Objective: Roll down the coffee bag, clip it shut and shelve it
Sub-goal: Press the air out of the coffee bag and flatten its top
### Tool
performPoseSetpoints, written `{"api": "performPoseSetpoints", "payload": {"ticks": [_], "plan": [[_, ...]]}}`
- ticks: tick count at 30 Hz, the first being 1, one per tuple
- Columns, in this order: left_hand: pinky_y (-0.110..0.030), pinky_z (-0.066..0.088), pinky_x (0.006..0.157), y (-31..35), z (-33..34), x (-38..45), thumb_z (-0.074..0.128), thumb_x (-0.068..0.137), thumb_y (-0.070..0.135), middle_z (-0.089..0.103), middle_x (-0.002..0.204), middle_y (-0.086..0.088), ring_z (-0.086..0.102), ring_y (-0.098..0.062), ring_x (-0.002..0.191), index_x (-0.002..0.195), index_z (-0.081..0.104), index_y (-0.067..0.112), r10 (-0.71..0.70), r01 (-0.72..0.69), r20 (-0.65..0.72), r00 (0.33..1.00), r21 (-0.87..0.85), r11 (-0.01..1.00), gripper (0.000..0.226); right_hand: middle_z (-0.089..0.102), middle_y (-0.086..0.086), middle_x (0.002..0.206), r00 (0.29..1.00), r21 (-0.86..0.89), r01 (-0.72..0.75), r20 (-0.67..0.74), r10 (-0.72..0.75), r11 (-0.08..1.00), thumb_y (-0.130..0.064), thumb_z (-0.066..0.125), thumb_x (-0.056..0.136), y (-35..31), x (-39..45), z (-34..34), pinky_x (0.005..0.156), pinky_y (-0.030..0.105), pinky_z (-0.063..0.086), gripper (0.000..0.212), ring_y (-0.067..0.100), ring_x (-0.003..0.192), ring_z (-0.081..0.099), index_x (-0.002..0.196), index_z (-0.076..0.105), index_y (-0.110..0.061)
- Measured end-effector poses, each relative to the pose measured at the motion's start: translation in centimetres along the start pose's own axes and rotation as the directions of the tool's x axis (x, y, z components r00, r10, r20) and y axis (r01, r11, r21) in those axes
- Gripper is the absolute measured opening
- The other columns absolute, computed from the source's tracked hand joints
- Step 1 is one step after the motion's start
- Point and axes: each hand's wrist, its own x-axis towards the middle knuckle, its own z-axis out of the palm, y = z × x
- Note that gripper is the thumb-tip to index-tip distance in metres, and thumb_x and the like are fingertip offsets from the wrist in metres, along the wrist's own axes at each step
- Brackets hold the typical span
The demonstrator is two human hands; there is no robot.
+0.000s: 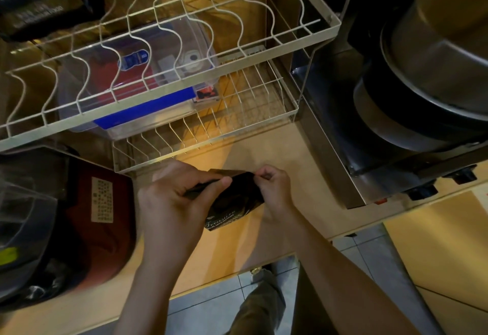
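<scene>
A small black coffee bag [235,200] with pale lettering on its lower part stands on the wooden counter [277,149], just in front of the wire rack. My left hand [174,202] grips the bag's top edge at the left, thumb over the fold. My right hand [273,186] pinches the same top edge at the right corner. The top of the bag looks flattened and bent over between both hands. No clip shows in view.
A two-tier white wire dish rack [163,52] stands behind the bag, with a clear plastic box [148,89] on its lower tier. A dark red appliance [100,218] sits at the left. A stove with stacked metal pots [433,70] is at the right. Another dark bag [45,1] rests top left.
</scene>
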Motion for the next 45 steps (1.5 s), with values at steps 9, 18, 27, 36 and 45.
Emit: {"api": "performPoseSetpoints", "payload": {"ticks": [9, 18, 27, 36, 45], "plan": [[-0.029, 0.052, 0.062, -0.3, 0.3, 0.7, 0.07, 0.07, 0.028, 0.058, 0.071, 0.023, 0.059, -0.001, 0.072, 0.078, 0.062, 0.037, -0.106, 0.102, -0.099, 0.989, -0.042, 0.994, 0.014, 0.064, 0.007, 0.079, 0.998, 0.015, -0.064, 0.029, 0.064, 0.998, 0.007, 0.056, 0.079, -1.1, 0.0, 0.1, 0.059, 0.019, 0.048, 0.018, 0.014, 0.068, 0.058, 0.084, 0.068, -0.006], [-0.032, 0.054, 0.066, -0.1, 1.4, 1.3, 0.068, 0.076, 0.021, 0.06, 0.075, 0.015, 0.056, 0.005, 0.076, 0.089, 0.062, 0.028, -0.163, 0.154, -0.211, 0.964, -0.06, 0.986, 0.016, 0.06, -0.002, 0.092, 0.986, -0.224, 0.143, -0.054, -0.159, 0.964, 0.004, 0.064, 0.075, 2.2, -5.6, 0.1, 0.072, 0.025, 0.049, 0.028, 0.012, 0.082, 0.056, 0.098, 0.064, -0.011], [-0.049, 0.055, 0.067, 0.4, 1.8, 1.2, 0.067, 0.074, 0.028, 0.062, 0.075, 0.003, 0.062, -0.019, 0.073, 0.086, 0.069, 0.017, -0.207, 0.203, -0.228, 0.951, -0.043, 0.978, 0.017, 0.05, 0.002, 0.071, 0.911, -0.375, 0.318, -0.133, -0.39, 0.871, 0.005, 0.061, 0.069, 2.9, -6.1, 0.6, 0.058, 0.025, 0.039, 0.022, 0.014, 0.068, 0.045, 0.069, 0.047, -0.012], [-0.05, 0.042, 0.08, 1.6, 2.2, 0.3, 0.063, 0.071, 0.035, 0.053, 0.063, 0.015, 0.051, -0.006, 0.065, 0.078, 0.066, 0.026, -0.089, 0.093, -0.189, 0.978, 0.012, 0.996, 0.012, 0.05, 0.008, 0.068, 0.908, -0.482, 0.355, -0.025, -0.417, 0.801, 0.004, 0.058, 0.068, 3.2, -5.9, 0.8, 0.061, 0.027, 0.037, 0.025, 0.019, 0.066, 0.045, 0.07, 0.042, -0.014], [-0.062, 0.046, 0.076, 0.9, 1.7, 0.4, 0.065, 0.071, 0.035, 0.048, 0.07, 0.03, 0.053, -0.002, 0.068, 0.082, 0.059, 0.035, -0.129, 0.128, -0.2, 0.971, -0.017, 0.992, 0.012, 0.058, -0.004, 0.089, 0.958, -0.259, 0.264, -0.042, -0.284, 0.929, 0.003, 0.065, 0.073, -1.1, -7.6, 0.3, 0.067, 0.005, 0.041, 0.023, 0.001, 0.074, 0.052, 0.09, 0.062, -0.011]]}}
